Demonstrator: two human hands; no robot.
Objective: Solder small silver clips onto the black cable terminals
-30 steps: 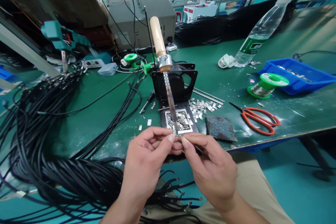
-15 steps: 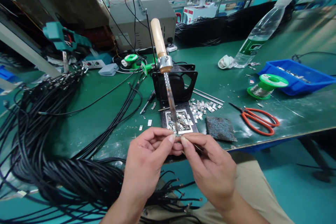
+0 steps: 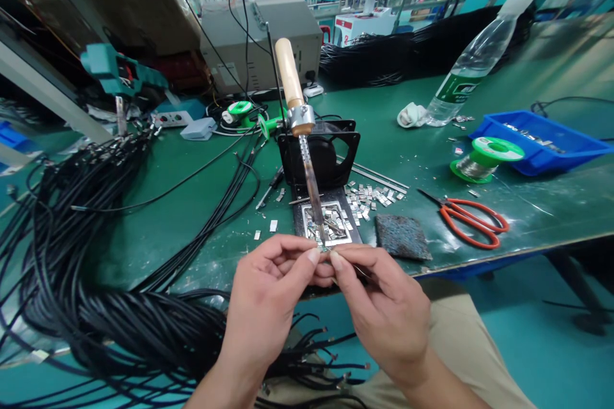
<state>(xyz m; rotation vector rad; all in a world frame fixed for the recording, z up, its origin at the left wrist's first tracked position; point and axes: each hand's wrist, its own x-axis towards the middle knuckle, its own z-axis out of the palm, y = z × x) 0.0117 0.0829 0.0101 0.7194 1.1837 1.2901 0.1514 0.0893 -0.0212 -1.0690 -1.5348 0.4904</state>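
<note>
A soldering iron (image 3: 311, 172) with a wooden handle (image 3: 290, 77) is held in a stand, its tip pointing down between my fingertips. My left hand (image 3: 271, 294) is closed in a pinch just under the tip, on a tiny piece mostly hidden by the fingers. Opposite it, almost touching, my right hand (image 3: 386, 307) pinches a thin wire, a bit of which shows below its fingers. Behind the fingertips lies a metal-framed tray (image 3: 348, 211) with small metal pieces in it.
Small metal plates (image 3: 369, 198) lie scattered beside a dark scouring pad (image 3: 403, 236). Orange-handled scissors (image 3: 474, 220), a solder spool (image 3: 484, 160), a blue bin (image 3: 542, 153) and a bottle (image 3: 467, 77) stand right. A black fan (image 3: 330, 153) sits behind the iron. Black cables (image 3: 119, 319) fill the left.
The view has shifted very slightly. Both hands keep their pinch under the iron's tip, with barely any movement.
</note>
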